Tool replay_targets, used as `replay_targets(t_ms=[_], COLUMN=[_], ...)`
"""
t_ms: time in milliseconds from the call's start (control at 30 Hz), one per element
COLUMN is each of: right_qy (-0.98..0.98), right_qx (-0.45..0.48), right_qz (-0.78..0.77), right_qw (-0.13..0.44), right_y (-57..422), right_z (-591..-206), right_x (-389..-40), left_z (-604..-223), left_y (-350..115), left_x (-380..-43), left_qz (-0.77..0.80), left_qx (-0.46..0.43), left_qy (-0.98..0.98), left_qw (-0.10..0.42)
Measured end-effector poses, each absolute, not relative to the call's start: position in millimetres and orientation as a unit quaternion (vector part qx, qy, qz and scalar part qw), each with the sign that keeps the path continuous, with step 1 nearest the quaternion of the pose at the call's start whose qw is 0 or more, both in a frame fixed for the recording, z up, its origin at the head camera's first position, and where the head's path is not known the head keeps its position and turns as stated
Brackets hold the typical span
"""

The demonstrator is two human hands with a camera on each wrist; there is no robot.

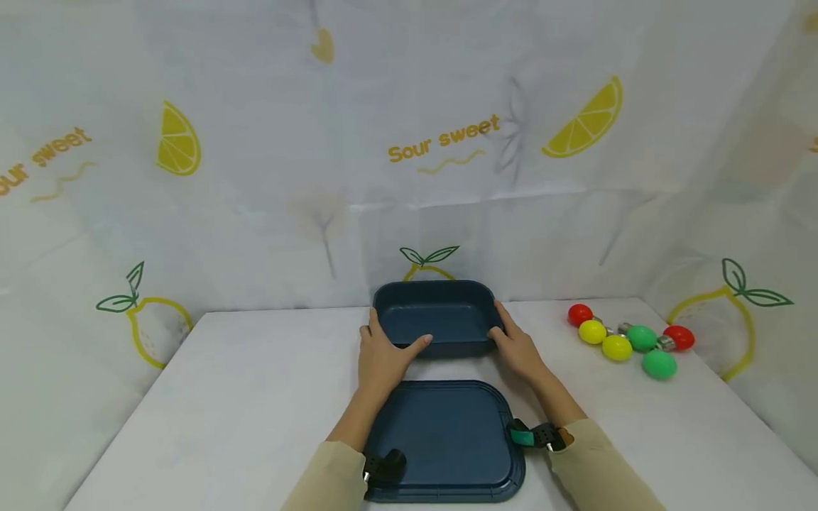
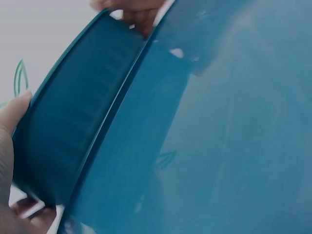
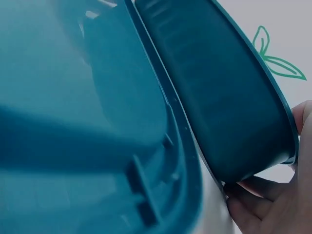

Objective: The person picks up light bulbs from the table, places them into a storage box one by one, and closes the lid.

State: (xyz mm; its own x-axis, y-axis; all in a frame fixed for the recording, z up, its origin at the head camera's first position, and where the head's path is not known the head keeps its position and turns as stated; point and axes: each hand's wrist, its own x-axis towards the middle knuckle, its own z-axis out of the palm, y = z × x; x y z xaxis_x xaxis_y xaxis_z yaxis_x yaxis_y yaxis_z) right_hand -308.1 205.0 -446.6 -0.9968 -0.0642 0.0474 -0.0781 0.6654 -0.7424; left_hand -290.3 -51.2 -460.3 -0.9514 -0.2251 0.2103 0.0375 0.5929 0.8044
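Observation:
A dark blue rectangular plastic box (image 1: 438, 314) stands near the back of the white table. My left hand (image 1: 381, 355) grips its left end, thumb along the front wall; the far fingers are partly hidden. At the opposite end, my right hand (image 1: 515, 351) holds the box with the thumb by the front corner. In the right wrist view, curled fingers (image 3: 253, 195) reach under the box's lower edge. Flat on the table in front of the box lies a matching dark blue lid (image 1: 444, 440), between my forearms. It fills much of the left wrist view as a glossy panel (image 2: 209, 126).
Several light bulbs in red (image 1: 579, 314), yellow (image 1: 616, 348) and green (image 1: 659, 364) lie together at the table's right rear. A white curtain with lemon prints (image 1: 441, 213) hangs right behind the table and along both sides.

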Motion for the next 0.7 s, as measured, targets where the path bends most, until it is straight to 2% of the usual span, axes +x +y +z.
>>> replay_targets(t_ms=[200, 333, 600, 700], right_qy=[-0.906, -0.901, -0.889, -0.895], right_qx=[0.032, 0.025, 0.03, 0.026], right_qz=[0.421, 0.433, 0.457, 0.443], right_qw=[0.03, 0.031, 0.023, 0.05], right_y=[199.7, 197.6, 206.8, 219.9], right_z=[-454.8, -457.2, -450.6, -443.7], right_x=[-304.7, -302.2, -302.2, -300.9], left_z=[-477.8, -481.3, -481.4, -481.6], left_y=[-74.9, -80.3, -81.7, -76.1], left_x=[-299.7, -297.2, -296.0, -299.3], left_qz=[-0.56, -0.565, -0.554, -0.557], left_qx=[-0.003, -0.014, -0.001, -0.01], left_qy=[-0.819, -0.818, -0.825, -0.823], left_qw=[0.127, 0.106, 0.11, 0.11])
